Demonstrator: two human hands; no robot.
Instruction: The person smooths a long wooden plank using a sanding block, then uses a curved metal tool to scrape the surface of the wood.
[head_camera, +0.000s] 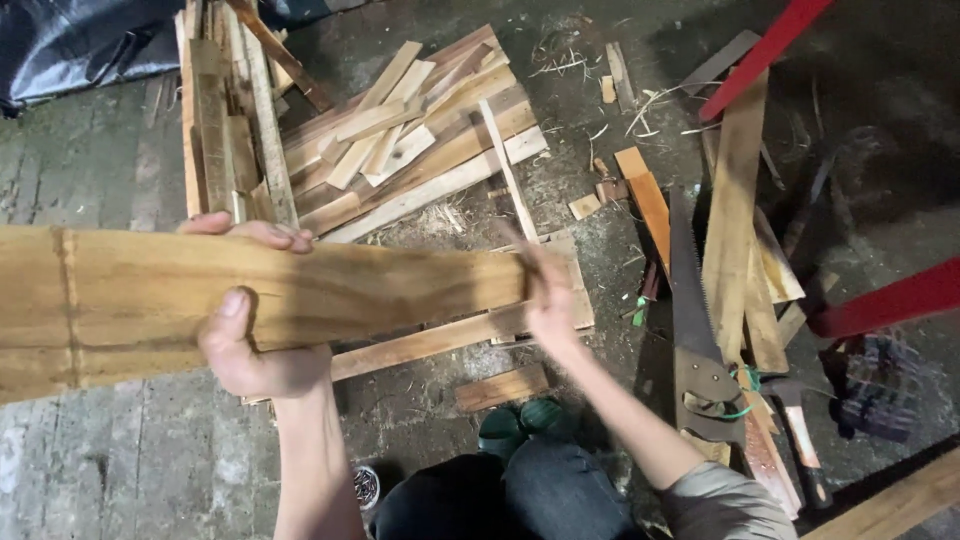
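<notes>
A wide wooden plank (250, 300) is held level above the floor (130, 470), running from the left edge of view to just past the middle, and both hands carry it. The left hand (250, 340) grasps it from below, thumb lying on the upper face and fingers (265, 234) curled over the far edge, the forearm rising straight from the bottom of view. The right hand (550, 300) is at the plank's right end; it is blurred, so I cannot tell whether its fingers are clenched on the end or only pressed flat to it, and its arm reaches up from a grey sleeve with the elbow bent. Beyond the left fingers stands a rough wooden crate (240, 130) with a heap of offcuts (410, 130) beside it. To the right of the right fingers, well apart, lie a handsaw (695, 340), a hammer (800, 440) and loose boards (735, 230). As I judge it, the long left part of the plank overhangs the grasp, so a slack hold at the right end could let it tip or slide, and the rough edges could leave splinters in bare skin.
</notes>
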